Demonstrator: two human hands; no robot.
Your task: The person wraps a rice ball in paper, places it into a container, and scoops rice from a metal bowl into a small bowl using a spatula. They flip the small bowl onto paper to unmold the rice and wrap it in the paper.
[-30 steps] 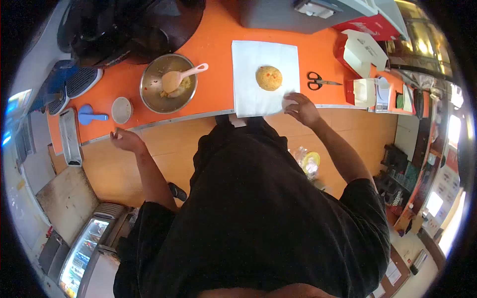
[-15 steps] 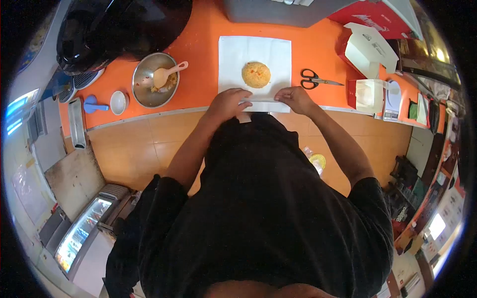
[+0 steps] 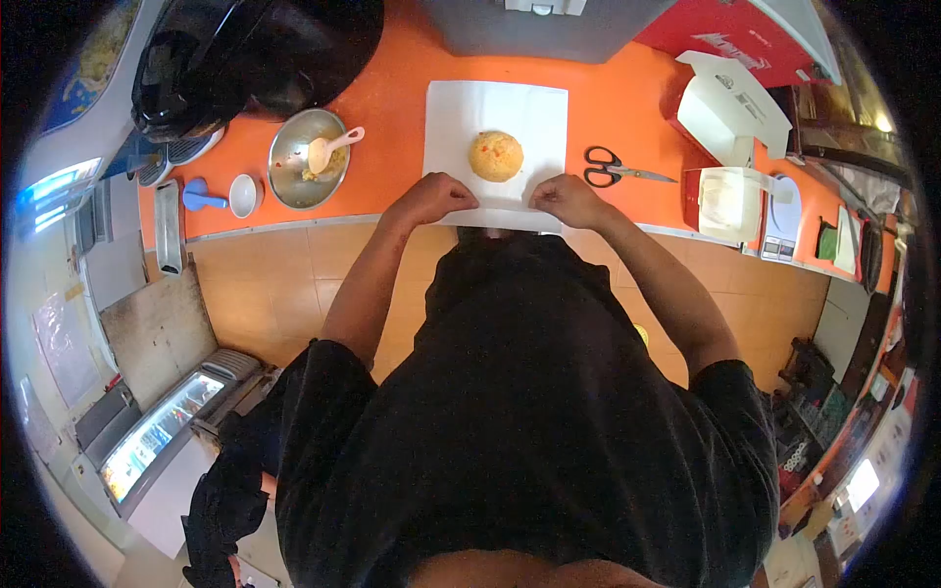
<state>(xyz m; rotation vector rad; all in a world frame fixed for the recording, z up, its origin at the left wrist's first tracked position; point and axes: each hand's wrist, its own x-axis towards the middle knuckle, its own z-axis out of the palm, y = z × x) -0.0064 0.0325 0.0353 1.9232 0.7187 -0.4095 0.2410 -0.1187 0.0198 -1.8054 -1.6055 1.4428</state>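
A white sheet of paper (image 3: 446, 118) lies on the orange counter, its near edge at the counter's front. On it sits a rounded mound of fried rice (image 3: 496, 157) with small red bits. My left hand (image 3: 436, 199) pinches the near edge of the paper towards its left corner. Opposite it, my right hand (image 3: 570, 201) has thumb and fingers closed on the same edge at the right. Between the two hands a strip of the near edge looks folded or raised. Neither hand touches the rice.
Black-handled scissors (image 3: 627, 171) lie right of the paper. A steel bowl (image 3: 286, 186) with a pink rice paddle (image 3: 321, 154) stands left, near a small white bowl (image 3: 245, 196). Farther right are an open carton (image 3: 727, 204) and a kitchen scale (image 3: 781, 220). A grey box (image 3: 549, 34) stands behind.
My left hand has slid left along the paper's near edge, and its fingers have drawn into a pinch. My right hand keeps its hold. The whole view has shifted slightly.
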